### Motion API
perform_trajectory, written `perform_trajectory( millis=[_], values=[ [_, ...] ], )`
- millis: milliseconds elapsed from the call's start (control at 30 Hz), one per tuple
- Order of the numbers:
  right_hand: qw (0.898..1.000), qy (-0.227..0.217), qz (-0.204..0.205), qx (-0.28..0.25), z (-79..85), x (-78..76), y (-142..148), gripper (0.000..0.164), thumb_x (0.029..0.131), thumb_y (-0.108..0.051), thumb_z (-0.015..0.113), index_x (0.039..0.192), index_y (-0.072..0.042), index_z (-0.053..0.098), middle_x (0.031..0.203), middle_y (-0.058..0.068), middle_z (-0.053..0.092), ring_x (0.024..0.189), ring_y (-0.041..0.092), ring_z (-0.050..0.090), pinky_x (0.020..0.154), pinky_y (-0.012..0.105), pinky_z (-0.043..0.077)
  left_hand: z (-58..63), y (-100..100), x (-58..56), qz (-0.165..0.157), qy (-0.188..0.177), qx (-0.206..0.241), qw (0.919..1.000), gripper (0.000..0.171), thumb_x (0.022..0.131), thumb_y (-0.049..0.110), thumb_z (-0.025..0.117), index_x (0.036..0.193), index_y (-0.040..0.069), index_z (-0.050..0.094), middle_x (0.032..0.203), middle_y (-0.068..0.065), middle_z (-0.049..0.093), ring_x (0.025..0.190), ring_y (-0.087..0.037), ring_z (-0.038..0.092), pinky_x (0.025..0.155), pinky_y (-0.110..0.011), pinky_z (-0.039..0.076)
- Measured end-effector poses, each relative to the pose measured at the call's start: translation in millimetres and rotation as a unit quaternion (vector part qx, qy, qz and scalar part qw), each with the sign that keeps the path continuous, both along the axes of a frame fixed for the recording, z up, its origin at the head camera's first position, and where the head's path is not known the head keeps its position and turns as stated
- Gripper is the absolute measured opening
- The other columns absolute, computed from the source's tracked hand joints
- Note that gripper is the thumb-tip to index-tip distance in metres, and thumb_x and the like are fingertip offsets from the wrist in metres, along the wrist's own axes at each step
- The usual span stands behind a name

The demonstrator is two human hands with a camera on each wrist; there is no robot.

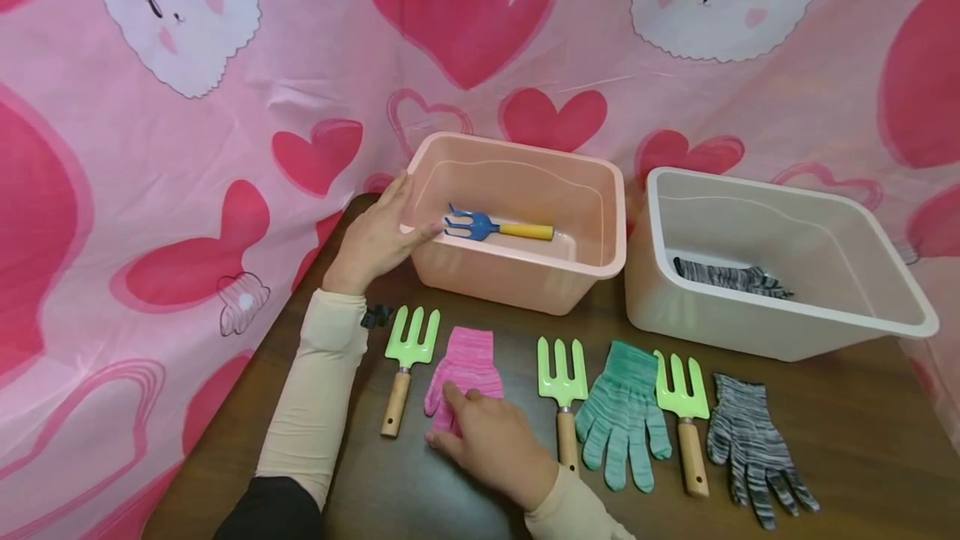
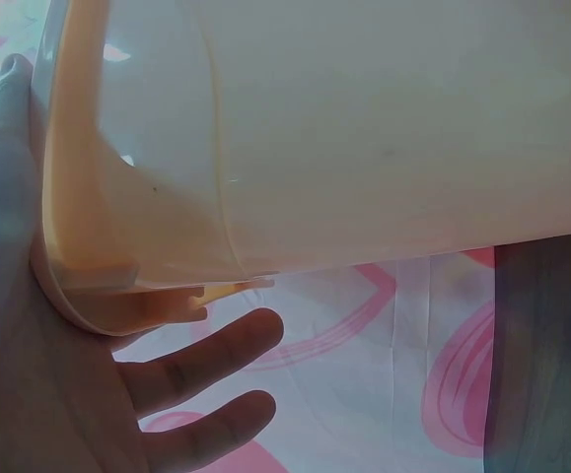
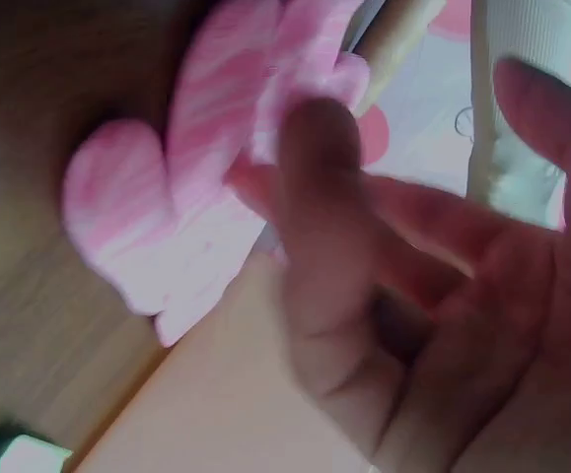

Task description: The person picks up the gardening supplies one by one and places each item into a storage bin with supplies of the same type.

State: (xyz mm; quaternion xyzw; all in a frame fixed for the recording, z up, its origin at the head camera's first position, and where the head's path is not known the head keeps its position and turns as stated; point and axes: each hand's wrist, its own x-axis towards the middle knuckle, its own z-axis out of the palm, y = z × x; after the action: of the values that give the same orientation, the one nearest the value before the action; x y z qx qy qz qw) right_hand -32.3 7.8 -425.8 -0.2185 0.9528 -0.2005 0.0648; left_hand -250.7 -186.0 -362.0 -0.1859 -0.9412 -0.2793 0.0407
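At the left end of the peach bin [image 1: 517,273], my left hand [image 1: 378,240] rests against the corner, thumb over the rim. In the left wrist view two extended fingers [image 2: 206,360] show beyond the bin's edge. A pink knit glove [image 1: 471,348] lies on the table under my right hand [image 1: 498,444]. The right fingers bend loosely over the glove, thumb apart; in the right wrist view a fingertip seems to touch it. Left of the glove lies a green hand fork [image 1: 397,398]. Inside the peach bin is a blue hand cultivator [image 1: 480,227] with a yellow handle.
A whitish bin [image 1: 750,323] at the right holds a grey-black knit glove [image 1: 723,275]. Before the bins lie a second green fork [image 1: 562,386], a green knit glove [image 1: 622,407], a third green fork [image 1: 686,407] and another grey-black glove [image 1: 750,440]. Behind hangs pink heart-patterned cloth [image 1: 322,65].
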Motion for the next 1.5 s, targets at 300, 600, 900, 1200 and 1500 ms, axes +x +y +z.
perform_trajectory(
  millis=[300, 600, 900, 1200, 1500],
  values=[
    [0.996, 0.081, -0.006, 0.028, -3.4, 5.6, -53.8, 0.068, 0.091, -0.051, 0.071, 0.137, -0.003, 0.059, 0.095, 0.008, 0.061, 0.051, 0.015, 0.052, 0.040, 0.028, 0.039, -2.3, 0.0, 0.8, 0.003, 0.002, 0.002, 1.0000, 0.096, 0.093, 0.065, 0.055, 0.164, 0.015, 0.014, 0.168, -0.008, 0.014, 0.143, -0.042, 0.034, 0.109, -0.062, 0.034],
    [0.981, 0.153, 0.009, 0.122, -11.7, 11.8, -89.6, 0.073, 0.087, -0.056, 0.072, 0.133, -0.001, 0.063, 0.118, 0.017, 0.067, 0.055, 0.010, 0.058, 0.037, 0.025, 0.041, -2.2, -0.7, 2.6, 0.005, -0.004, 0.009, 0.9999, 0.099, 0.093, 0.069, 0.052, 0.164, 0.013, 0.011, 0.168, -0.009, 0.013, 0.144, -0.042, 0.032, 0.109, -0.062, 0.033],
    [0.960, 0.226, -0.007, 0.163, -25.2, 10.1, -92.6, 0.056, 0.077, -0.056, 0.081, 0.105, -0.009, 0.068, 0.075, 0.002, 0.055, 0.047, 0.008, 0.048, 0.035, 0.023, 0.036, -3.1, 0.8, 4.0, -0.005, -0.005, 0.016, 0.9998, 0.095, 0.094, 0.063, 0.055, 0.164, 0.016, 0.010, 0.168, -0.010, 0.013, 0.145, -0.041, 0.030, 0.107, -0.064, 0.035],
    [0.946, 0.262, -0.069, 0.177, -36.8, 5.8, -98.3, 0.033, 0.079, -0.024, 0.078, 0.104, -0.015, 0.059, 0.069, 0.001, 0.043, 0.041, 0.007, 0.041, 0.031, 0.023, 0.034, -1.3, 1.8, 3.7, -0.007, -0.003, 0.017, 0.9998, 0.097, 0.093, 0.068, 0.053, 0.164, 0.015, 0.012, 0.168, -0.012, 0.013, 0.147, -0.038, 0.028, 0.108, -0.064, 0.034],
    [0.938, 0.266, -0.156, 0.158, -43.9, -0.2, -100.2, 0.039, 0.083, -0.019, 0.069, 0.118, -0.003, 0.061, 0.066, 0.002, 0.046, 0.039, 0.008, 0.044, 0.031, 0.026, 0.036, -0.6, 2.4, 2.5, 0.004, -0.015, 0.018, 0.9997, 0.103, 0.091, 0.072, 0.051, 0.163, 0.012, 0.009, 0.169, -0.009, 0.009, 0.148, -0.037, 0.025, 0.112, -0.061, 0.030]
  ],
)
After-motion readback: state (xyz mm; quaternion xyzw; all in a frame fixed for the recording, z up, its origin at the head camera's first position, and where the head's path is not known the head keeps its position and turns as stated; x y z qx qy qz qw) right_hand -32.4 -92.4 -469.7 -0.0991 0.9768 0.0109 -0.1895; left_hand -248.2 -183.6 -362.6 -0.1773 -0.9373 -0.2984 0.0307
